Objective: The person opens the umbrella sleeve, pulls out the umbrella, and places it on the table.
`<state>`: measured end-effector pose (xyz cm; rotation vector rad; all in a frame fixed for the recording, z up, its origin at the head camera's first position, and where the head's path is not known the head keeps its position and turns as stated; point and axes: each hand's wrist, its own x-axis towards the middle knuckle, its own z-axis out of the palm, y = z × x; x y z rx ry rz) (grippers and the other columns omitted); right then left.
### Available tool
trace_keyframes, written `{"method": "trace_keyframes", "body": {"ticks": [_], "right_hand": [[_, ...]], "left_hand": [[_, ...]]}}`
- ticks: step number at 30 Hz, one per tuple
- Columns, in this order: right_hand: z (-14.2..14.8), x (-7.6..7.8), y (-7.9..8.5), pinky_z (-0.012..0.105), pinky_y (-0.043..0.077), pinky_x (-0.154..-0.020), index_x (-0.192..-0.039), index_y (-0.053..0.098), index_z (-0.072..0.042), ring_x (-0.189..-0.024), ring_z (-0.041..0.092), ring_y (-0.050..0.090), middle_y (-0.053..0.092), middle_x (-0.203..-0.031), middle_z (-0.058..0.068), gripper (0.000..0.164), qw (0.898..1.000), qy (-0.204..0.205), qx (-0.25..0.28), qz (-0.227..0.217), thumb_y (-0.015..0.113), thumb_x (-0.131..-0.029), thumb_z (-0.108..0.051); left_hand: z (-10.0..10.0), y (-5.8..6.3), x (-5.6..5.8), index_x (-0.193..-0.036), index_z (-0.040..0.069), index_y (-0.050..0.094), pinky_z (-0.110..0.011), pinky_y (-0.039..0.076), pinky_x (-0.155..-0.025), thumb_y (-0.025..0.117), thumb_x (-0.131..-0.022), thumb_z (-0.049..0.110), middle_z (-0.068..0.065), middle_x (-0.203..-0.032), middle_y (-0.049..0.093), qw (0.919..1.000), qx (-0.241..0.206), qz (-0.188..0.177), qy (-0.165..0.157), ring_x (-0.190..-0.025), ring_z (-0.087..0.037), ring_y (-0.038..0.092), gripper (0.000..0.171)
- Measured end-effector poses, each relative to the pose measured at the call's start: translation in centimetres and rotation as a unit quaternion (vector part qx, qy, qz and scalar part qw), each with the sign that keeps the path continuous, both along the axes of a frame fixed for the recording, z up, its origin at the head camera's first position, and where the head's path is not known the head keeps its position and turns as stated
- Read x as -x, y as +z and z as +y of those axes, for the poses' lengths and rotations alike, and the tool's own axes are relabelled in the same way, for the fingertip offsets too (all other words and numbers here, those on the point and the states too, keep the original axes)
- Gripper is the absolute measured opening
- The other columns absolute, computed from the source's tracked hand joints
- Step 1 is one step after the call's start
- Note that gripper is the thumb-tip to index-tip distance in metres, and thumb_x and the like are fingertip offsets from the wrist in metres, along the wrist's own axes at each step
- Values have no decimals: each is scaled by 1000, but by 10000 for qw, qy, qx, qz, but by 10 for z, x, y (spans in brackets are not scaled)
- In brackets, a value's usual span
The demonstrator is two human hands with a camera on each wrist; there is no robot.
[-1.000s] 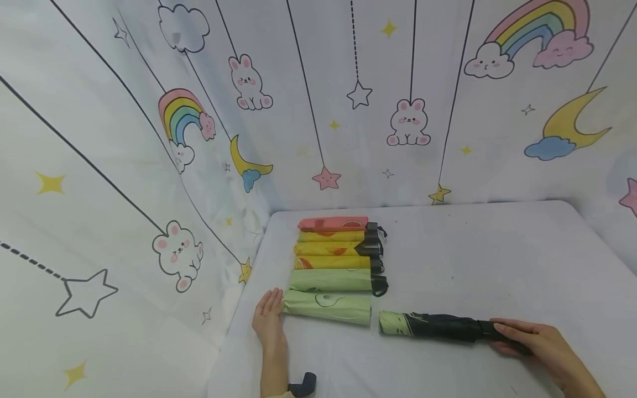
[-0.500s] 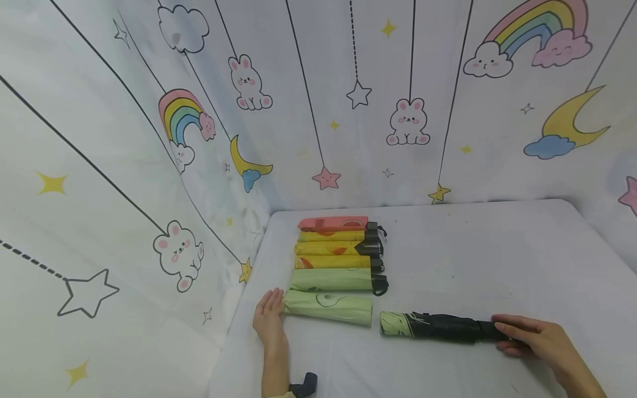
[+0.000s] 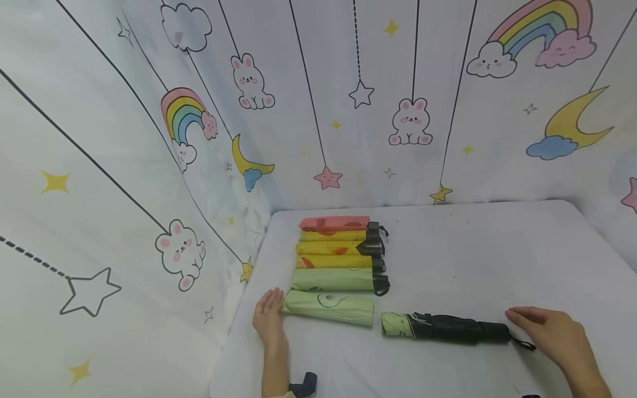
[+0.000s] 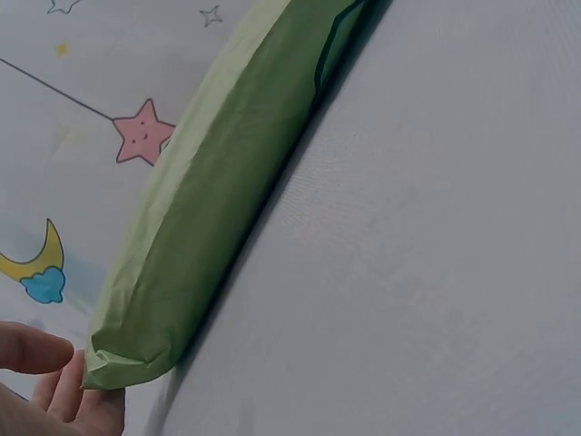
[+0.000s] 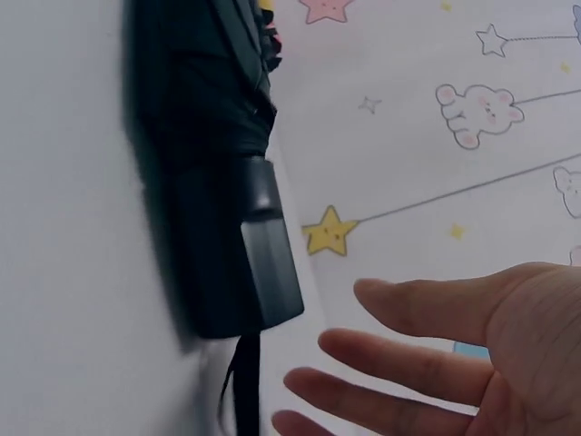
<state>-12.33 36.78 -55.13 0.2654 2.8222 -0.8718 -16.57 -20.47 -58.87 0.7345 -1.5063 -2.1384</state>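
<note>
A light green umbrella sleeve (image 3: 330,308) with an avocado print lies on the white table. My left hand (image 3: 270,320) rests at its far left end, fingers straight; in the left wrist view the fingers (image 4: 65,386) lie right at the sleeve's gathered tip and the thumb stands apart. To the right lies a folded umbrella (image 3: 445,328), black with a green end pointing at the sleeve's mouth. Its black handle (image 5: 238,263) has a wrist strap (image 3: 522,344). Beside that handle my right hand (image 3: 557,334) hovers with spread, relaxed fingers, holding nothing.
Behind the sleeve several sheathed umbrellas lie in a row: a green one (image 3: 332,279), yellow ones (image 3: 330,248) and a red one (image 3: 334,223), handles to the right. A patterned white curtain (image 3: 378,166) rises along the table's back and left side.
My right hand has let go of the umbrella's handle and moved a little to the right, uncovering the handle and strap. The umbrella lies about where it was; my left hand has not moved.
</note>
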Motion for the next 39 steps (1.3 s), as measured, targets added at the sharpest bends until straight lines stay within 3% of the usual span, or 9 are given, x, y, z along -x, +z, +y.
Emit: {"method": "trace_keyframes", "body": {"ticks": [11,17,22,26,34,39], "right_hand": [[-33,15,17,63,52,-80,-125,73,-1,-117,56,58,68,-126,32,66,9964,-86,312,785,60,-100,-61],[-53,25,23,61,55,-76,-121,75,-2,-111,54,63,71,-119,30,61,9940,27,317,1044,63,-100,-58],[-70,32,28,43,56,-66,-117,77,-4,-92,36,74,78,-104,18,53,9883,-3,522,1430,67,-99,-54],[-80,41,32,32,52,-64,-117,77,-5,-80,20,74,80,-94,7,53,9870,79,697,1446,67,-99,-54],[-102,58,36,44,56,-68,-118,77,-4,-87,27,75,79,-102,14,50,9881,300,829,1263,70,-99,-50],[-117,66,38,54,59,-74,-116,78,-5,-92,32,74,78,-106,18,47,9865,507,872,1288,71,-99,-48]], "left_hand": [[0,6,6,-145,-3,53,-22,53,-103,61,-102,0,-20,-145,60,9990,357,-160,-216,-132,-26,62,43],[-3,11,11,-142,-4,54,-22,55,-101,61,-102,-1,-22,-143,62,9990,393,29,-223,-129,-26,63,40],[-7,11,16,-143,-3,54,-21,56,-100,64,-102,0,-21,-143,62,9985,451,73,-307,-129,-26,64,42],[-8,13,19,-142,-3,55,-21,56,-99,64,-100,-3,-22,-143,62,9981,481,58,-388,-131,-29,63,43],[-7,18,26,-145,-5,52,-28,54,-105,62,-98,-6,-24,-146,58,9964,551,163,-622,-135,-34,58,47],[-6,18,29,-143,-5,53,-24,54,-103,61,-97,-9,-26,-146,57,9956,572,218,-707,-137,-36,57,47]]}}
